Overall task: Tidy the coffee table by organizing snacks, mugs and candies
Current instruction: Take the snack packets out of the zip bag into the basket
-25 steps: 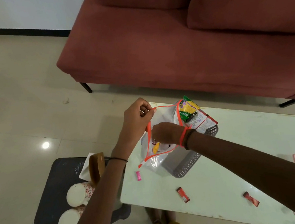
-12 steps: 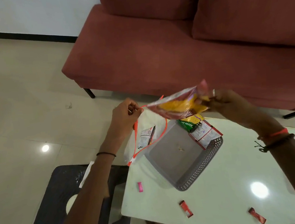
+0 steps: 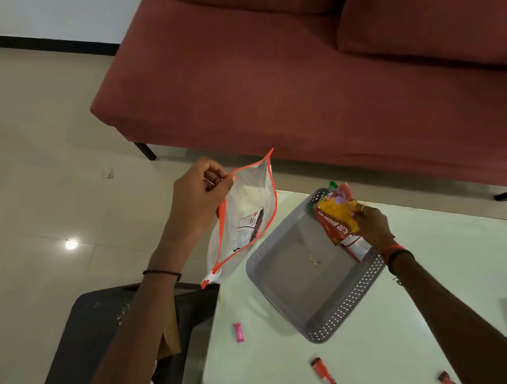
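two hands share the work: the left hand [image 3: 197,198] pinches the rim of a limp zip pouch [image 3: 247,221] held above the table [image 3: 445,280] edge, the right hand [image 3: 371,224] pinching a light, crinkly snack packet [image 3: 336,218] at the grey tray [image 3: 313,283] corner. best taken by a packet edge. pouch contents partly hidden.

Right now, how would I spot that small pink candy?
Find the white table before the red sofa. Near its left edge, beside the grey basket, lies the pink candy. The other loose wrappers are red.
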`<control>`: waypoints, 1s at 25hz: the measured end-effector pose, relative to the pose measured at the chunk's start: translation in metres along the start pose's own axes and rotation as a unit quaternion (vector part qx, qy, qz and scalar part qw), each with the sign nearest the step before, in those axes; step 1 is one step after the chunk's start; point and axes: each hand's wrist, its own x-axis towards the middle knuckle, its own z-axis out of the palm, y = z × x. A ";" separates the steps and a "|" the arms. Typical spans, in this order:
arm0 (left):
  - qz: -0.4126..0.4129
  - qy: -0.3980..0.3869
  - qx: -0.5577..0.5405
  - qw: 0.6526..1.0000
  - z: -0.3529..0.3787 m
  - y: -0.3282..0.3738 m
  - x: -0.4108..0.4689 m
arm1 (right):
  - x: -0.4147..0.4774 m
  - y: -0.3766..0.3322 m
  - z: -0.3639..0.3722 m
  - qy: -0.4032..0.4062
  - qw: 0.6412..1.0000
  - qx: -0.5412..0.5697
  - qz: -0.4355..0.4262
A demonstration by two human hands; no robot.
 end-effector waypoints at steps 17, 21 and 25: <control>-0.010 -0.014 -0.008 1.000 0.014 -0.018 0.014 | 0.057 0.010 0.046 0.026 0.999 -0.022 0.020; -0.003 -0.023 -0.012 1.000 0.013 -0.013 0.007 | 0.057 0.005 0.038 0.041 0.998 -0.034 -0.019; 0.006 -0.029 -0.016 0.999 0.011 -0.006 -0.007 | 0.039 -0.017 0.011 0.129 0.990 0.040 -0.037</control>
